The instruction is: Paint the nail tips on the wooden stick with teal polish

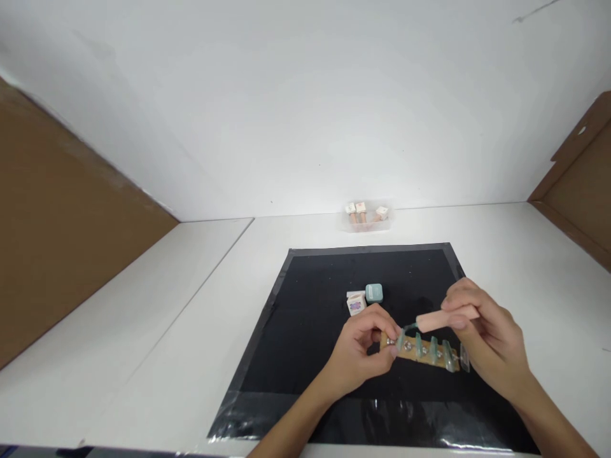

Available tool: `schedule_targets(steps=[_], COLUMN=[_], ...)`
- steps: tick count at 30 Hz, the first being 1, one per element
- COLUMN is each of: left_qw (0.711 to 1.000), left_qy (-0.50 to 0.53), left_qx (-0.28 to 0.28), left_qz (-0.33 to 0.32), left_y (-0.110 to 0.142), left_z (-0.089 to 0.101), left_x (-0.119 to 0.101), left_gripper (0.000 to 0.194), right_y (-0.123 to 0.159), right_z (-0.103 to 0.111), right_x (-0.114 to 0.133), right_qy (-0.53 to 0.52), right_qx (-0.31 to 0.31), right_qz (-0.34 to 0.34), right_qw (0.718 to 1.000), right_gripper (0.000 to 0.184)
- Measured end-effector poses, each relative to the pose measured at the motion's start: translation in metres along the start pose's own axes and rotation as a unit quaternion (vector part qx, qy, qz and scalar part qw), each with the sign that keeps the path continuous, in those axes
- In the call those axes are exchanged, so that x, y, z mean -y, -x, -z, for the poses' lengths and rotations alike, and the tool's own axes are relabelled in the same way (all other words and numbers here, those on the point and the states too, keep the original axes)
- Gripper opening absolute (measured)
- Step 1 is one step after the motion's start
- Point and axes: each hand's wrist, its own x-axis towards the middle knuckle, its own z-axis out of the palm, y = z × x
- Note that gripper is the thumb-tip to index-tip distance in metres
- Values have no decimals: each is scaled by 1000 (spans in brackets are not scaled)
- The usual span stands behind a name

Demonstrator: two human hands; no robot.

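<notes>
My left hand (360,350) pinches the left end of a tan nail-tip holder strip (414,356). Several false nail tips with a green tint (434,350) stand on it in a row, and the rightmost tip (464,359) looks clear. In my right hand (494,340) is a nail polish brush by its pale pink handle (431,320). Its dark green bristles point left and appear to touch the nail tip nearest my left fingers. Just beyond my left hand are a teal-topped polish bottle (374,293) and a small white box-shaped item (356,305).
A black mat (315,305) with taped edges lies under my hands on the white table (186,343). Near the back wall stands a clear plastic tray (368,227) holding 3 white-and-pink bottles (361,210). Brown boards flank the table at left (71,216) and right (580,184).
</notes>
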Motion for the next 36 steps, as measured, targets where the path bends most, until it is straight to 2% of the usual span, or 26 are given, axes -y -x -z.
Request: schedule_targets(steps=[2,6,9,14,18,21,25,29,33,36], left_qw=[1000,1000,1000,999,999,999,999,999,998,998], left_qy=[-5,-8,-10,-27,-33,-34,-41,-43,-48,-60], left_qx=[4,14,17,23,22,25,25,28,24,30], left_qz=[0,-6,-10,-8,-10,-13,-5,-5,-14,-9], left_y=[0,0,-1,-2,-3,-3,-2,-3,-3,-2], left_z=[1,2,2,1,0,0,0,-1,-2,-2], left_x=[-1,-3,-4,-6,-6,-5,-3,-2,-1,1], left_gripper=[19,15,10,9,8,8,7,8,9,7], right_y=[0,0,-1,-2,-3,-3,-4,-4,-4,-4], right_z=[0,-1,-2,0,1,2,2,2,2,2], right_x=[-1,-2,-2,-2,-3,-3,-2,-2,-2,-2], right_qy=[-21,-36,-23,-23,-9,-17,15,0,36,15], right_qx=[-1,46,28,60,37,76,50,91,54,82], right_qz=[-12,-38,-52,-42,-46,-38,-35,-21,-22,-13], right_qw=[1000,998,998,997,998,996,998,996,998,996], right_gripper=[15,16,16,15,15,14,15,16,14,17])
